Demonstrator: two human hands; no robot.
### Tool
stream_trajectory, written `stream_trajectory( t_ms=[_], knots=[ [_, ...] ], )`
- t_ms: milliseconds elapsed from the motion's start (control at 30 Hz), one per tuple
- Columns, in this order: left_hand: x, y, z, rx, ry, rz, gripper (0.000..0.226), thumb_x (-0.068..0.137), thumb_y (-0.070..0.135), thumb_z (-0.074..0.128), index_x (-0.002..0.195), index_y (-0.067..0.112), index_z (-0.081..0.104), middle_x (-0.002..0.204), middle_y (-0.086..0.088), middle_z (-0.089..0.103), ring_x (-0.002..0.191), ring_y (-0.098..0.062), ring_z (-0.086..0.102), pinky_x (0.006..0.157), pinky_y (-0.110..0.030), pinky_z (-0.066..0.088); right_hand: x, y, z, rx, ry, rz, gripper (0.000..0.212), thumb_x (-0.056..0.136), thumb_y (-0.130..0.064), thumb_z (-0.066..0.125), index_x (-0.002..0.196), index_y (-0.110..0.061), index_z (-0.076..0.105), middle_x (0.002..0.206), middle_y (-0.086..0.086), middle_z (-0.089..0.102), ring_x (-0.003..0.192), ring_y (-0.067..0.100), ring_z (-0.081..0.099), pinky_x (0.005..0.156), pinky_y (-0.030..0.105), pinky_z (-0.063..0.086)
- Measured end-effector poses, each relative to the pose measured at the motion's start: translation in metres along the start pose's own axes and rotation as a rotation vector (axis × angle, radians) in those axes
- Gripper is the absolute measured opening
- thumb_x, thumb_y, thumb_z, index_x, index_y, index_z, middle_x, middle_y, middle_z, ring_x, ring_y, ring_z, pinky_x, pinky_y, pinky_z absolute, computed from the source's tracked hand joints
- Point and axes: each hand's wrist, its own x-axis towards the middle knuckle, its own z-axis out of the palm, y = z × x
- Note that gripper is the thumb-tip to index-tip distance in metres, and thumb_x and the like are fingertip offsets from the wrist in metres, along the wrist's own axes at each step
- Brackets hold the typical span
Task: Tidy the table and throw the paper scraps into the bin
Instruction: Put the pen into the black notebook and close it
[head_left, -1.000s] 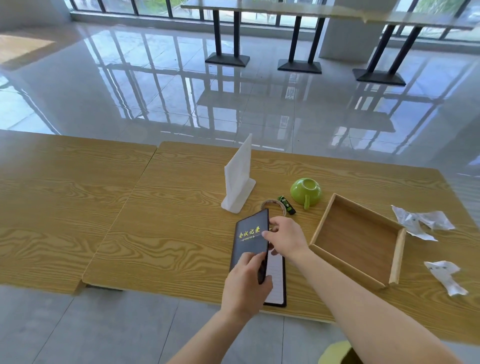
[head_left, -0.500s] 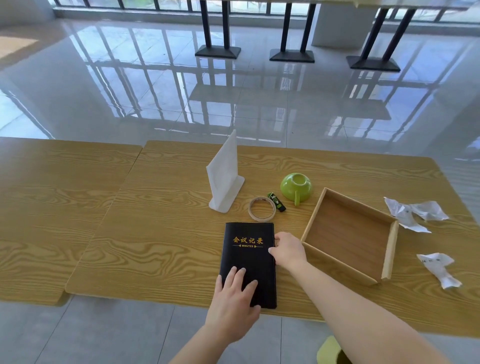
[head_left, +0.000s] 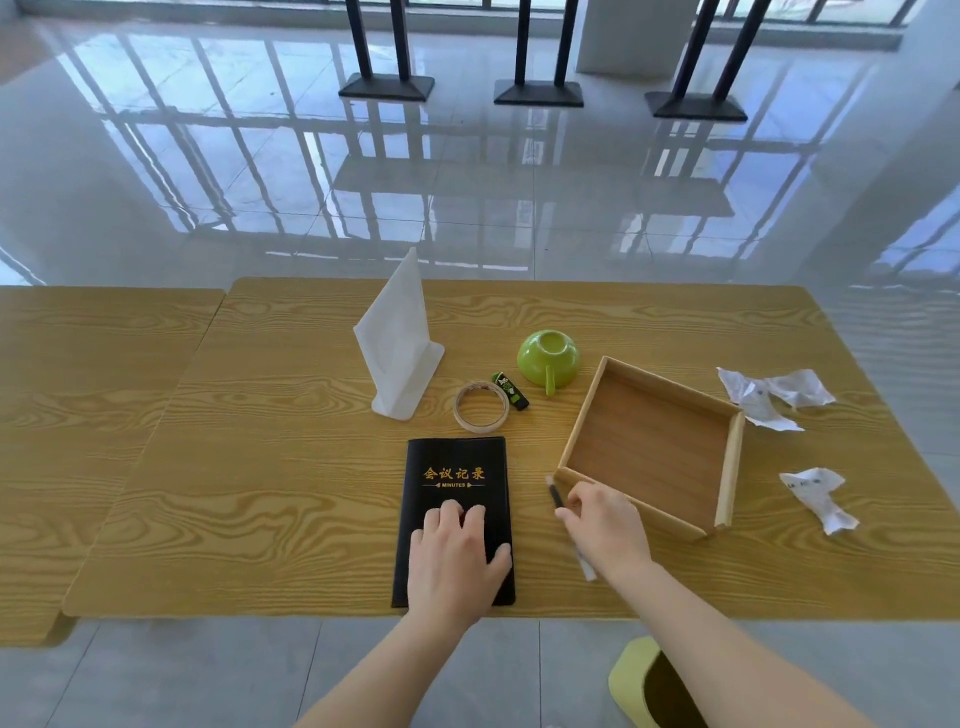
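A closed black notebook with gold lettering lies near the table's front edge. My left hand rests flat on its lower half, fingers spread. To its right, a pen lies on the wood beside the wooden tray, and my right hand pinches it; only the pen's dark tip and white rear end show. Two crumpled paper scraps lie right of the tray. The yellow-green bin stands on the floor below the table edge, under my right forearm.
Behind the notebook are a tape roll, a small black-and-green stick, an overturned green cup and a white upright stand. A second table adjoins on the left.
The notebook's cover was shut and now lies flat. My right hand left the notebook's edge and moved right onto the pen. My left hand stays pressed on the cover.
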Motion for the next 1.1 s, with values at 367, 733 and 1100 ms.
stream_trajectory(
  t_ms=[367,733,1100],
  knots=[
    [0.025,0.03,0.035,0.225,-0.095,-0.165,0.086,0.081,0.062,0.055,0.147,0.017,0.024,0.142,-0.01,0.03,0.128,-0.031,0.03,0.097,-0.054,0.034,0.0,0.016,0.02,-0.023,-0.093,-0.009,0.018,0.092,-0.035,0.066,0.098,-0.021,0.055,0.097,-0.001,0.063,0.091,0.023,0.062,0.071,0.033,0.048],
    [0.027,0.025,0.023,0.198,-0.147,-0.09,0.061,0.088,0.033,0.051,0.144,0.016,0.032,0.14,-0.009,0.039,0.121,-0.028,0.04,0.092,-0.048,0.045,-0.009,0.024,0.016,0.002,-0.096,-0.035,0.01,0.092,-0.026,0.06,0.087,-0.024,0.052,0.087,-0.005,0.059,0.077,0.02,0.054,0.063,0.032,0.041],
    [0.027,-0.009,-0.05,-0.228,-0.098,0.063,0.053,0.083,0.003,0.044,0.133,0.02,0.045,0.085,-0.007,0.062,0.078,-0.032,0.058,0.065,-0.04,0.047,-0.011,-0.007,0.008,0.245,-0.104,0.048,0.013,0.092,-0.029,0.066,0.104,-0.024,0.066,0.092,-0.007,0.066,0.084,0.013,0.061,0.067,0.026,0.044]
  ],
)
